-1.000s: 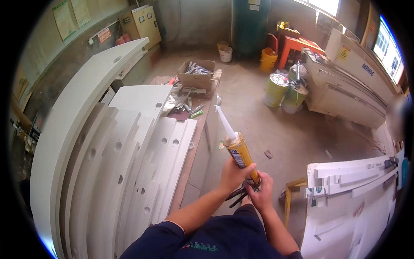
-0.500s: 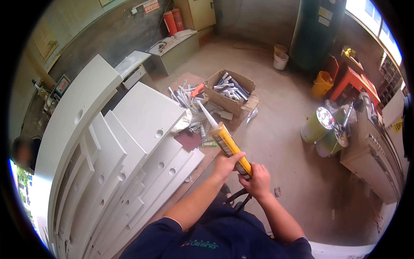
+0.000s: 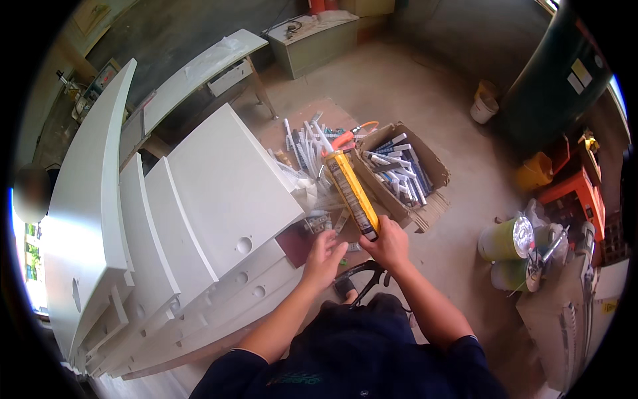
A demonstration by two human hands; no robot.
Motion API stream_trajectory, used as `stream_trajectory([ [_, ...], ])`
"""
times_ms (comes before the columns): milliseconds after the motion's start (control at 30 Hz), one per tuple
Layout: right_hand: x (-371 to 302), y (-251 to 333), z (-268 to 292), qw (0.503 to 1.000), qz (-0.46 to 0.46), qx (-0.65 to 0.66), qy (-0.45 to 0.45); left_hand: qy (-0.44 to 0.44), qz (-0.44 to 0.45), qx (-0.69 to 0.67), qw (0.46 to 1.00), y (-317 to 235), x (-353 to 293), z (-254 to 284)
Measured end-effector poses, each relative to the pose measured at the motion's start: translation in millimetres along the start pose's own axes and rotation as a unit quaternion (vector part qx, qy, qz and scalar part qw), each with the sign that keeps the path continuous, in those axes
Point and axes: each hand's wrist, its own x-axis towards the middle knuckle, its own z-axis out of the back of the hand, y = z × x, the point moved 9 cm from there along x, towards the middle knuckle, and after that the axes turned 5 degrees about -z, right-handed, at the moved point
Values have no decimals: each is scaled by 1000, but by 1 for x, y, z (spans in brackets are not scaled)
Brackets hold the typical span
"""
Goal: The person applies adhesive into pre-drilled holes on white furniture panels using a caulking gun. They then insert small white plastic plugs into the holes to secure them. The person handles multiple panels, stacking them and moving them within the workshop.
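Observation:
My right hand (image 3: 387,245) is closed around the lower end of a yellow sealant cartridge (image 3: 352,193). The cartridge tilts up and to the left, its pale nozzle at the far end. My left hand (image 3: 324,258) is off the cartridge, just left of its lower end, with the fingers apart and nothing in them. Under my right hand is a black object with bent, handle-like parts (image 3: 369,267); its kind and whether I touch it are unclear. Beyond the cartridge lie a pile of white tubes (image 3: 307,147) and an orange tool (image 3: 343,139).
White panels (image 3: 219,179) with round holes stand stacked at my left. A cardboard box (image 3: 437,174) of tubes sits ahead. Metal cans (image 3: 500,241), a yellow bucket (image 3: 533,171) and a green tank (image 3: 555,80) stand right. A person (image 3: 32,193) is at the far left.
My left hand has let go of the cartridge and opened beside it. My right hand still holds the cartridge, now more upright. The view has shifted, so the box and panels appear nearer.

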Motion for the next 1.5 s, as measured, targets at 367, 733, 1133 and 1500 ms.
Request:
stream_trajectory([
  [367, 82, -6, -112, 993, -10, 32, 110, -127, 149, -11, 981, 67, -110, 66],
  [733, 76, 18, -104, 992, 61, -18, 108, -103, 164, -20, 981, 39, -111, -15],
  [1133, 7, -45, 32, 947, 164, 133, 243, -104, 132, 31, 985, 33, -67, -80],
  [1500, 22, -188, 134, 799, 244, 329, 440, -394, 80, 198, 894, -44, 5, -135],
])
